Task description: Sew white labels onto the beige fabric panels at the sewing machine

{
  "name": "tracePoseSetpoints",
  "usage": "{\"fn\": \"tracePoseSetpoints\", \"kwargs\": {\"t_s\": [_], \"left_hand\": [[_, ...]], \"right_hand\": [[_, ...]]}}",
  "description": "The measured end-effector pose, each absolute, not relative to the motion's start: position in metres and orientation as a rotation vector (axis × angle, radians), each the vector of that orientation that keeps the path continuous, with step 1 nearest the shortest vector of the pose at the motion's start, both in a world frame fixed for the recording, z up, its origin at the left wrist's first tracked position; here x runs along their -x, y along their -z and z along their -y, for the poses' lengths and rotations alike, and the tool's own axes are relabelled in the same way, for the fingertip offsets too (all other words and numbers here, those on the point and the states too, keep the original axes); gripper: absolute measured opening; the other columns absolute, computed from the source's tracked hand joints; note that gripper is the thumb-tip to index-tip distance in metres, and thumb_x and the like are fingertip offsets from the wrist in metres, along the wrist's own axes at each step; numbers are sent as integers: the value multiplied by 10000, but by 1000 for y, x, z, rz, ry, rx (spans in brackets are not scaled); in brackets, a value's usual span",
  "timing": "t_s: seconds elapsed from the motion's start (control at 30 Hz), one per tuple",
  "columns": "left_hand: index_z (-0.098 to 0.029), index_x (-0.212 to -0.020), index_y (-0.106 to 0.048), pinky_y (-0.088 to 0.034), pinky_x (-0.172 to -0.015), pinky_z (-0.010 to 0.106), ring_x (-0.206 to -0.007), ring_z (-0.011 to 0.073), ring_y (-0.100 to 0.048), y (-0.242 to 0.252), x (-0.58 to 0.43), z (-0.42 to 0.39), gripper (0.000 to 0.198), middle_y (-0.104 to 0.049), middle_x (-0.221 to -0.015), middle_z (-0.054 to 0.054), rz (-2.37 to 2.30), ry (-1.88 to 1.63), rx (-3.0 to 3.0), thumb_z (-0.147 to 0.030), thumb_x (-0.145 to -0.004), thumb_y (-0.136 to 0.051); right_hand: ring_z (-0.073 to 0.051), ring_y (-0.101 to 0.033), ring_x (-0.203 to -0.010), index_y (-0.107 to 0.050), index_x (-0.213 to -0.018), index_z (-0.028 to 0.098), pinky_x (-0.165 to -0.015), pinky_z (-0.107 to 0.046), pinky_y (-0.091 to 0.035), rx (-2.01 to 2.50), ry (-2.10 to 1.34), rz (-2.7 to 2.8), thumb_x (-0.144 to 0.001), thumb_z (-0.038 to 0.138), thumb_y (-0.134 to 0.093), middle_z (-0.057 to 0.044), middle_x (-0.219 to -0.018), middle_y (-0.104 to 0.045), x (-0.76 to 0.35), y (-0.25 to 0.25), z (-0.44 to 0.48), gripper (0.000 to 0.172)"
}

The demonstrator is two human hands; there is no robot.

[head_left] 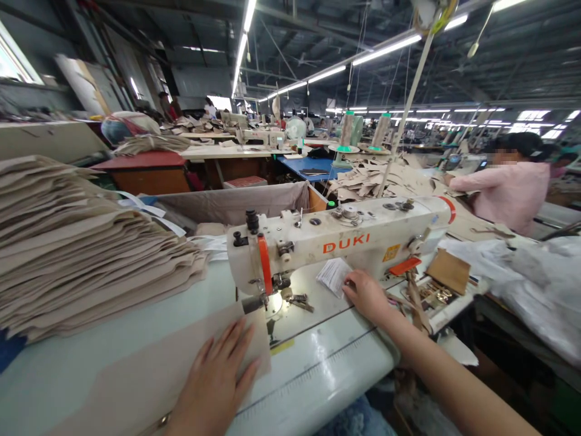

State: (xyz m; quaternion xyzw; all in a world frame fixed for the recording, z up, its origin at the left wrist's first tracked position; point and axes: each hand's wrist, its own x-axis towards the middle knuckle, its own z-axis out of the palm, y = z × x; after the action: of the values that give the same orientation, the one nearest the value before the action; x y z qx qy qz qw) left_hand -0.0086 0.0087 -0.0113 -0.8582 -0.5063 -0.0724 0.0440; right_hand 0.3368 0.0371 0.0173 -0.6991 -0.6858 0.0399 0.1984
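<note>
My left hand lies flat with its fingers spread on a beige fabric panel. The panel's front edge reaches the needle area of a white sewing machine. With bent fingers, my right hand grips the right edge of a small stack of white printed labels on the machine bed, close to its upright body. The fingertips behind the labels are partly hidden. A lit presser foot stands between the two hands, with a small metal guide to its right.
A tall pile of folded beige fabric pieces fills the left of the table. On the right are a tray of metal parts and clear plastic bags. Behind the machine is a cloth-lined bin. A co-worker in pink sits beyond.
</note>
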Motion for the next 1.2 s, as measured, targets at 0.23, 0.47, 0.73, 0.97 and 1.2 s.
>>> {"fn": "tracePoseSetpoints", "kwargs": {"t_s": [0.23,0.47,0.73,0.97,1.2], "left_hand": [[-213,-1346,-510,-353,-1047,489,-1285,279,-471,14,9,-9,538,-455,-1439,94,1576,199,2635,-455,-884,-378],[-198,-1333,-524,-363,-1050,500,-1293,280,-465,9,8,-9,537,-447,-1439,103,1587,182,2648,-449,-881,-378],[-208,-1326,-533,-387,-1031,500,-1275,280,-486,14,11,-10,526,-501,-1403,94,1536,256,2638,-447,-878,-391],[-196,-1251,-599,-418,-1012,496,-1192,281,-559,22,20,-14,496,-576,-1328,122,1386,598,2591,-461,-893,-379],[-217,-1250,-583,-451,-1018,434,-1191,250,-569,-20,-31,22,499,-629,-1267,91,2085,1278,3052,-517,-869,-463]], "right_hand": [[-200,-576,-871,-634,-753,167,-756,-260,-406,2014,-108,1885,-860,119,-526,-67,-844,-635,-331,-16,-40,159],[-233,-569,-924,-638,-932,128,-820,-299,-417,2017,-110,1898,-836,217,-618,-111,-957,-629,-334,-19,-39,132],[-192,-591,-765,-651,-726,154,-669,-262,-399,2007,-165,1833,-846,133,-553,-79,-813,-655,-329,-15,-38,156],[-172,-583,-705,-644,-743,162,-628,-251,-400,1929,-194,1738,-842,150,-561,-48,-782,-644,-331,-30,-21,130],[-177,-560,-714,-602,-736,187,-658,-266,-420,1450,-325,1793,-866,183,-556,-31,-729,-590,-271,-44,28,138]]}}
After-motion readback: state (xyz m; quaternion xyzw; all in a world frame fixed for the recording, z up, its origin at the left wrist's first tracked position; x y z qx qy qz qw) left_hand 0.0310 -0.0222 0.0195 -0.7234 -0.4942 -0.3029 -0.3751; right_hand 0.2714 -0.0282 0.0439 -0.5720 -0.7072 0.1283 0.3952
